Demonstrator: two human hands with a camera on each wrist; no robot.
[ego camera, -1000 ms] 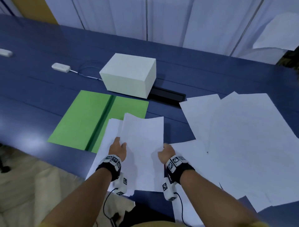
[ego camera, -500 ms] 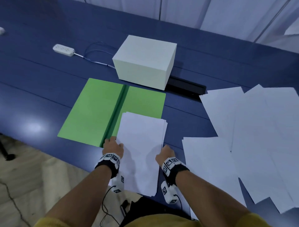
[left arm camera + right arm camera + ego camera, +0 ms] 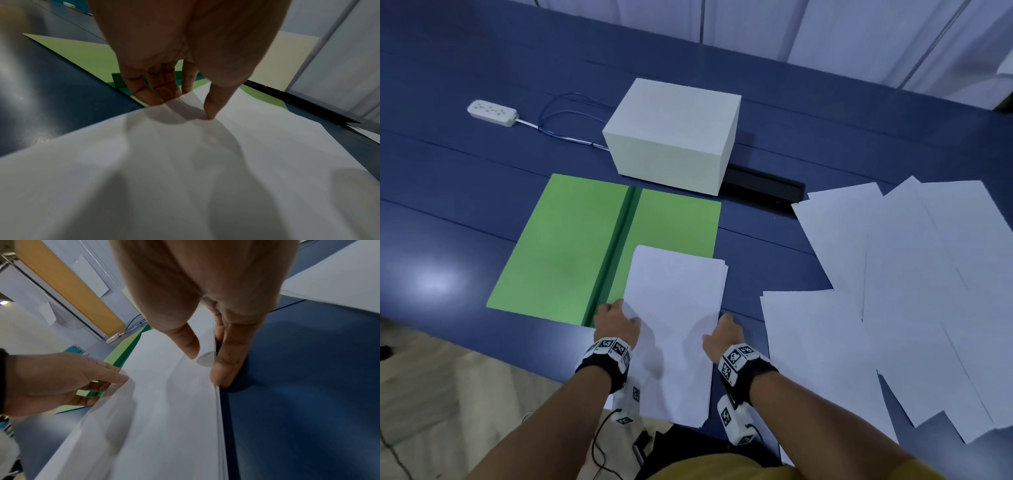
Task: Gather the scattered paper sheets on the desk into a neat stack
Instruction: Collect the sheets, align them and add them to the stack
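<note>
A squared stack of white paper sheets (image 3: pixel 674 329) lies on the dark blue tabletop (image 3: pixel 482 212), its far corner overlapping an open green card folder (image 3: pixel 571 246). The left hand (image 3: pixel 616 323) pinches its left edge, thumb on top; the right hand (image 3: pixel 724 334) clasps the right edge, fingers (image 3: pixel 228 363) alongside. Loose white sheets (image 3: pixel 893 291) lie scattered to the right.

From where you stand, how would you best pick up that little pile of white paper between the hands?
Probably by its two long side edges, one hand from each side. The paper stack lies flat, its far end over the green folder. The left hand already has fingers under the left edge, thumb on top; the right hand meets the right edge.
</note>
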